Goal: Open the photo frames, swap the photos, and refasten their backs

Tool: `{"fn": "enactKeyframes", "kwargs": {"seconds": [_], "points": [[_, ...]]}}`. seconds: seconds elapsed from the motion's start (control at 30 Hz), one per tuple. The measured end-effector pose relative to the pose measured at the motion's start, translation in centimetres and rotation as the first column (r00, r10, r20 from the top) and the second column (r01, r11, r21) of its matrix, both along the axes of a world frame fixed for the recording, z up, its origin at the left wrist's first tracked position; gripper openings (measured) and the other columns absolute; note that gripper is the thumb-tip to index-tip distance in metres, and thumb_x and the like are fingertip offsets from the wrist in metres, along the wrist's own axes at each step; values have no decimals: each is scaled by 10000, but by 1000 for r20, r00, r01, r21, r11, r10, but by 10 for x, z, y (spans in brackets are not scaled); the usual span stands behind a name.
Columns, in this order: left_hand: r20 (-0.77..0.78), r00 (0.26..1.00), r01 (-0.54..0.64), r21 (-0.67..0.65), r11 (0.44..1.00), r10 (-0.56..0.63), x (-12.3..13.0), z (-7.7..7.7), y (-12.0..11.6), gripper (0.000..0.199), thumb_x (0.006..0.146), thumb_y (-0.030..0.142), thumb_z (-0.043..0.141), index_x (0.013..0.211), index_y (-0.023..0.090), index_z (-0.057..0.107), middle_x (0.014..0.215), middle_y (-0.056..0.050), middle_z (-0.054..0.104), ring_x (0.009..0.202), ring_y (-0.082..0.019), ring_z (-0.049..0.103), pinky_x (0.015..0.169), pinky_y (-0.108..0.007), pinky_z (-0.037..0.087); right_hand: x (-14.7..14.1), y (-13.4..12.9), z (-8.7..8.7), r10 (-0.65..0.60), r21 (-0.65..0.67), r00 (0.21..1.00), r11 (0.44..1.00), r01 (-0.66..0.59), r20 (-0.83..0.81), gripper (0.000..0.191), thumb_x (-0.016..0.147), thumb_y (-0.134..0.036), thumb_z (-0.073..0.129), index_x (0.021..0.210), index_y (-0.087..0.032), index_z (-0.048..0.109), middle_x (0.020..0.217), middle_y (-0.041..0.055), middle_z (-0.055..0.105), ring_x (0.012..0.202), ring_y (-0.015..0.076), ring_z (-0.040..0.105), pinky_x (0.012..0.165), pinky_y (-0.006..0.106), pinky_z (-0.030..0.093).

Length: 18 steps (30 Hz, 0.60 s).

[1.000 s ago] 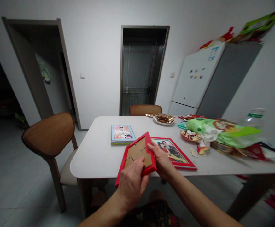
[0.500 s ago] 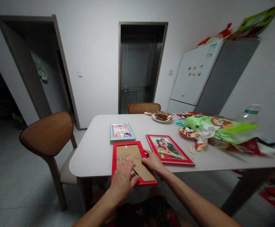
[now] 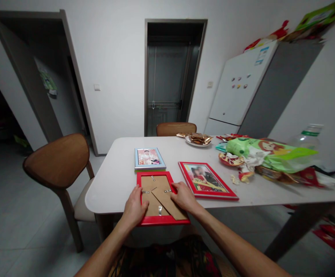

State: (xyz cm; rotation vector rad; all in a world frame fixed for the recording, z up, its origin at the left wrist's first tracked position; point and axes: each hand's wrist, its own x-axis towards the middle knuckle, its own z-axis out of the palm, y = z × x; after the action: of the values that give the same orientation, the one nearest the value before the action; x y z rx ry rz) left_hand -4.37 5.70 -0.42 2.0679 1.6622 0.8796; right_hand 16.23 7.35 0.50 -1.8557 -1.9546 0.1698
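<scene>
A red picture frame lies back side up at the table's front edge, its lower end jutting past the edge. Its brown backing board carries small metal clips and a slanted stand flap. My left hand grips the left side of this frame, thumb on top. On the right side my right hand holds it beside a clip, fingers curled over the rim. Right of it lies a second red picture frame, photo up. Behind is a light blue picture frame with a photo.
On the white table stand a plate of wrapped snacks, a cut pomegranate, a green bag and a clear plastic jar. A wooden chair is at the left; another chair stands behind the table.
My left hand has moved from the lower middle of the backing out to the frame's left side, uncovering the bottom clip. My right hand stays on the right side.
</scene>
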Motion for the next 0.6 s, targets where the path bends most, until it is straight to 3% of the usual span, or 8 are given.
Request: {"fn": "enactKeyframes", "kwargs": {"seconds": [0.13,0.43,0.6], "points": [[27,1000,-8,9,1000,8,-1,0,2,441,687,141,482,1127,133,462,1251,-102,454,1178,-190,381,1001,-298,271,1,6,-2,54,20,998,998,-54,12,312,691,-194,468,971,-155,599,969,86,538,865,164,519,746,219,366],[25,1000,-8,6,1000,8,1,3,0,461,699,85,435,1159,113,428,1252,-110,450,1169,-186,391,996,-294,284,0,14,-4,4,11,1000,1000,-4,29,267,753,-261,462,955,-173,615,933,79,526,801,151,525,717,228,372],[5,1000,-8,-1,1000,8,0,2,0,471,702,81,430,1173,84,411,1244,-122,452,1166,-188,392,996,-289,284,-13,10,1,25,104,998,994,-31,63,272,747,-264,478,960,-170,620,1047,102,516,944,196,460,811,275,340]]}}
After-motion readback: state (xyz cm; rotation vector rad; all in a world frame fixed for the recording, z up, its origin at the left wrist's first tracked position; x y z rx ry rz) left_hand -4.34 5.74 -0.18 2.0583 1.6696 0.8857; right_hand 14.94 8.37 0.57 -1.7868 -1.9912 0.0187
